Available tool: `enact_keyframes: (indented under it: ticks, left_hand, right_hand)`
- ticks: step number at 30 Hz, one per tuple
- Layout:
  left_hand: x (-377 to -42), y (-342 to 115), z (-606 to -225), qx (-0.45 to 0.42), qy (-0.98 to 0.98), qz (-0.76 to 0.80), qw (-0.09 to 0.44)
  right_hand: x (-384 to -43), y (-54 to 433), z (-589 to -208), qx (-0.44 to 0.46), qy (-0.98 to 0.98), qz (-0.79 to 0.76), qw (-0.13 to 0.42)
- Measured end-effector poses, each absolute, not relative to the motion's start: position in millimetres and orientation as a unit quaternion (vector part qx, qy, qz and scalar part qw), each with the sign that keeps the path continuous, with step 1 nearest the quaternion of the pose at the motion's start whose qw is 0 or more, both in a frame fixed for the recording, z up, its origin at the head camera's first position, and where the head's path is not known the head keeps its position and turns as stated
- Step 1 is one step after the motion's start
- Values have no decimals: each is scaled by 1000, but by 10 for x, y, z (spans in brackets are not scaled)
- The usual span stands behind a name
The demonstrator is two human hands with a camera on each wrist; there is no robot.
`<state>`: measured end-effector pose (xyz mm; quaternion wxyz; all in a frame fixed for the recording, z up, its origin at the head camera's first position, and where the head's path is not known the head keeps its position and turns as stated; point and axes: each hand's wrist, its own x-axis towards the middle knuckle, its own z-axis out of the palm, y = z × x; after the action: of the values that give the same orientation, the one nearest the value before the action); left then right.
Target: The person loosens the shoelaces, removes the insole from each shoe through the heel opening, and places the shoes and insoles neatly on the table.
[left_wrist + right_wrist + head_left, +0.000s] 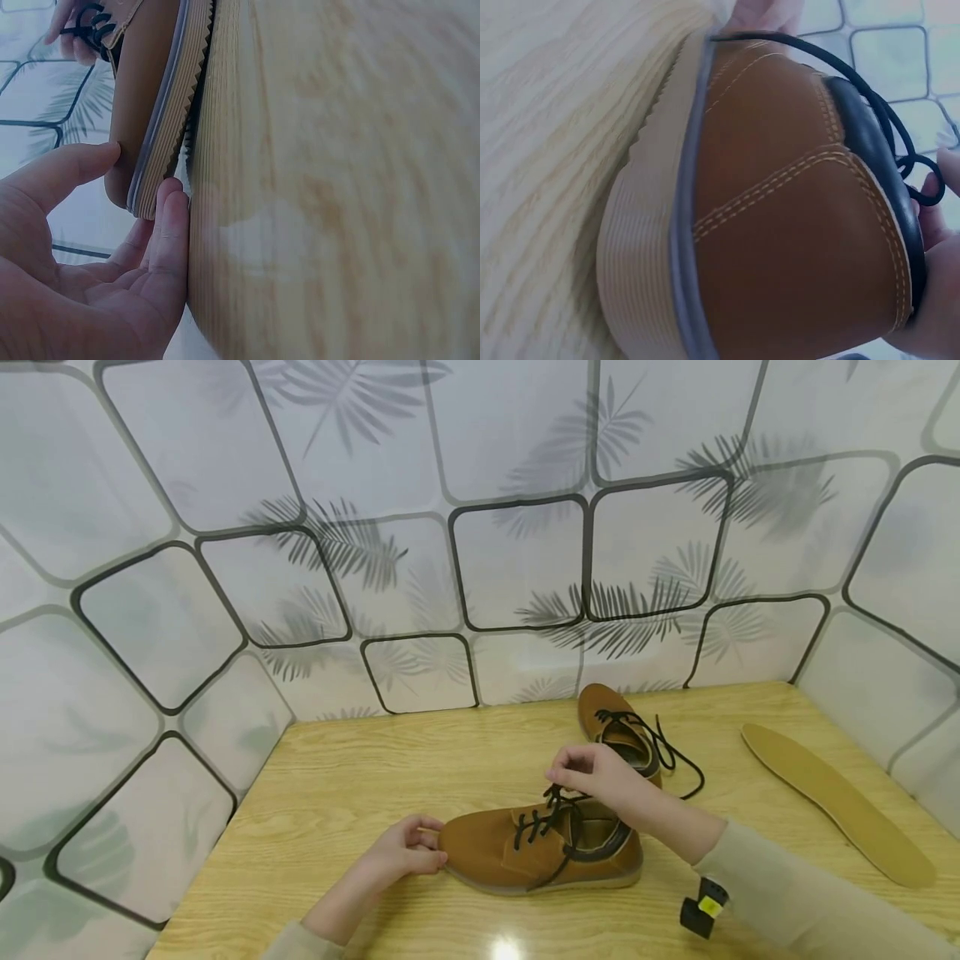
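Note:
A brown shoe (480,845) with black laces lies on the wooden table, its toe pointing left and its heel right. My left hand (401,856) grips the toe; in the left wrist view the thumb lies on the brown upper and the fingertips (174,214) are at the ridged sole. Over the shoe's tongue, my right hand (603,779) pinches the black shoelace (553,795) between thumb and fingers. One lace end trails down the near side of the shoe. The right wrist view shows the heel (802,262) with its stitching, the right fingers partly hidden behind the collar.
Behind the right hand stands a second brown shoe (600,702), its long black lace looping onto the table. A tan insole (832,802) lies at the right. Patterned curtains (525,568) enclose the wooden table (360,768) at the back and sides.

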<state>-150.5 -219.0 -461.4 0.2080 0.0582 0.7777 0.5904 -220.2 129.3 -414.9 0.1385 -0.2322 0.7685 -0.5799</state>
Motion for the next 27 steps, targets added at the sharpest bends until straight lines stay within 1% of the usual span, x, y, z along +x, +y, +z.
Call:
enact_keyframes:
  ticks: [4, 8, 11, 18, 22, 27]
  left_hand:
    - [-1507, -2189, -4608, 55, 776, 592, 209]
    - [-1505, -2186, -4589, 55, 776, 593, 208]
    - [-1504, -2189, -4580, 59, 777, 592, 207]
    - [-1510, -2198, -4587, 62, 779, 590, 206]
    - [-1510, -2199, -4592, 64, 776, 592, 206]
    - [-1511, -2206, -4598, 67, 774, 594, 208]
  right_hand:
    - [-2231, 1332, -4136, -190, 745, -619, 163]
    - [-2240, 1344, -4139, -190, 736, -627, 170]
    - [-2228, 1322, -4157, -220, 748, -607, 156]
    - [-2163, 1261, -4166, -293, 802, -507, 117]
    - [-2155, 1252, -4171, -309, 809, -488, 107]
    - [-2163, 1241, -4175, -304, 809, -494, 97]
